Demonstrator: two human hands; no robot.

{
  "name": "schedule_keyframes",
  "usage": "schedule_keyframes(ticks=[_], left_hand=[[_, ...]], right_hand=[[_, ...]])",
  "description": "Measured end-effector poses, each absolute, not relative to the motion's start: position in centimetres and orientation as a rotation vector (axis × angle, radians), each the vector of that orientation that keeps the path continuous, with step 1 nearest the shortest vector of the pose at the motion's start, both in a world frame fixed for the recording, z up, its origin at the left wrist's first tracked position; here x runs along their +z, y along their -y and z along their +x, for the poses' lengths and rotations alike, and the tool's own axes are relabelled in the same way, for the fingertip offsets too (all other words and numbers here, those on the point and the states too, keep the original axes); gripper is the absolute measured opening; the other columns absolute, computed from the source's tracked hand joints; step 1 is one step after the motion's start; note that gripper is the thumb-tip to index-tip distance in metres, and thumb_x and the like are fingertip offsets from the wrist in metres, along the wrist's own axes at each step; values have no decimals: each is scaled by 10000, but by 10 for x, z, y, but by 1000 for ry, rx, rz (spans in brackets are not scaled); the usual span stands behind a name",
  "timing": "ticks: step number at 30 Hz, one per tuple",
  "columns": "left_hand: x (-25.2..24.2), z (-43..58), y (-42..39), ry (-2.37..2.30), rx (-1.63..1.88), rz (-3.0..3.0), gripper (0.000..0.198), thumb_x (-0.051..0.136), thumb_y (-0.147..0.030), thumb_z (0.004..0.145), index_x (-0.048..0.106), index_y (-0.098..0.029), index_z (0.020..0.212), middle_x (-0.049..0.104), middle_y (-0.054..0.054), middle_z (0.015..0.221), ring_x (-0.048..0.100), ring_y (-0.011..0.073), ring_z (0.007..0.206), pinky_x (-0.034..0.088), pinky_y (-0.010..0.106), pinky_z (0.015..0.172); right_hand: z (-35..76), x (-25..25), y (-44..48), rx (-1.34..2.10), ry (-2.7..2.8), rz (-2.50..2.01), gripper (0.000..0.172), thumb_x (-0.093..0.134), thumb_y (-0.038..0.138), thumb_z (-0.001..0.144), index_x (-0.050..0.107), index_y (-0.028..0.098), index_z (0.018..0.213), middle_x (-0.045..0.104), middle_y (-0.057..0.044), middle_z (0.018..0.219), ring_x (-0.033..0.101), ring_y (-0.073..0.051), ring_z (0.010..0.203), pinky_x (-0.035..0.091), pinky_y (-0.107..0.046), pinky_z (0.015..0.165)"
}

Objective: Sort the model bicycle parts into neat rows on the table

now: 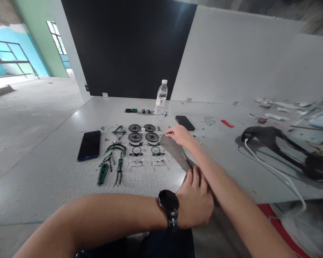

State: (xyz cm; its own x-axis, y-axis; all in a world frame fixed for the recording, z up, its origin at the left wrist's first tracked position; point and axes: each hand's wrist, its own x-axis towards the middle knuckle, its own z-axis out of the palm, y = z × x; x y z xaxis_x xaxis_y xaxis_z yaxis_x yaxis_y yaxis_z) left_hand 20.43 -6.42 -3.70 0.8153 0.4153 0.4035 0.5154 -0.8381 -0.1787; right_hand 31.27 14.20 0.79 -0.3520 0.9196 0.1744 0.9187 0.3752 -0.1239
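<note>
My right hand (179, 135) reaches across the table, thumb and fingers pinched on a tiny piece too small to make out, just right of four-spoked-looking miniature bicycle wheels (152, 137). Crossed beneath that forearm, my left hand (196, 200) rests at the table's front edge with its fingers curled. A slim dark tool with a pale thin tip (187, 159), like a screwdriver, sticks out from its fingertips; the grip is partly hidden. Green and black model bicycle parts lie in rows: a frame (120, 132), a fork (120, 168), a chain guard (103, 174), mudguards (116, 147) and silver wire pieces (160, 163).
A blue-edged phone (89, 145) lies left of the parts, another phone (185, 123) beyond my right hand. A water bottle (161, 97) stands at the back. Rightward are a red cutter-like piece (227, 123) and a black strapped device (274, 143) with a white cable (277, 172).
</note>
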Motion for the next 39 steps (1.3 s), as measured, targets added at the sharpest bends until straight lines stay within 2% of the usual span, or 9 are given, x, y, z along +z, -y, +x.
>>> schedule_keyframes(ticks=[5, 11, 15, 20, 31, 36, 39], left_hand=[[-33, 202, 66, 741, -477, -2720, 680, 609, -529, 879, 625, -39, 1350, 490, 316, 1490, 457, 472, 1399, 290, 539, 1126], [-32, 200, 68, 748, -488, -2708, 589, 535, -442, 930, 630, -31, 1341, 499, 303, 1487, 459, 457, 1401, 273, 532, 1130], [-36, 202, 66, 738, -533, -2681, 614, 529, -440, 927, 614, -7, 1354, 490, 319, 1487, 469, 465, 1386, 281, 549, 1118], [-37, 203, 65, 727, -521, -2662, 635, 535, -450, 928, 598, 2, 1370, 497, 328, 1477, 479, 467, 1376, 280, 548, 1114], [-37, 203, 65, 717, -513, -2701, 655, 580, -494, 900, 617, 4, 1324, 488, 320, 1485, 464, 481, 1386, 295, 555, 1120], [-38, 204, 65, 734, -531, -2654, 756, 536, -469, 912, 483, 67, 1443, 495, 331, 1473, 466, 470, 1385, 331, 541, 1106], [-39, 204, 65, 730, -548, -2611, 659, 451, -402, 961, 508, 55, 1432, 523, 317, 1455, 492, 456, 1365, 347, 539, 1086]], right_hand=[[310, 7, -142, -47, 2417, -1666, 245, 612, 232, 944, 835, 229, 1046, 798, -115, 997, 700, -287, 966, 488, -391, 837], [312, 12, -140, -32, 2366, -1712, 275, 573, 257, 975, 824, 259, 1087, 798, -94, 958, 690, -278, 924, 471, -404, 854], [318, 15, -141, -72, 2363, -1694, 265, 592, 269, 966, 808, 290, 1117, 777, -80, 1074, 641, -305, 1047, 434, -428, 881], [321, 15, -143, -15, 2431, -1722, 273, 640, 269, 939, 787, 346, 1155, 717, -79, 1109, 607, -301, 1045, 394, -447, 878], [323, 6, -151, -90, 2415, -1727, 215, 650, 335, 920, 799, 306, 1074, 720, -85, 1072, 611, -289, 1029, 395, -409, 827], [317, 13, -168, -135, 2443, -1791, 157, 689, 310, 908, 797, 285, 1020, 748, -72, 1065, 620, -278, 1041, 383, -405, 867], [314, 17, -185, -120, 2431, -1826, 138, 709, 296, 893, 795, 273, 999, 760, -66, 1029, 636, -270, 1019, 391, -398, 866]])
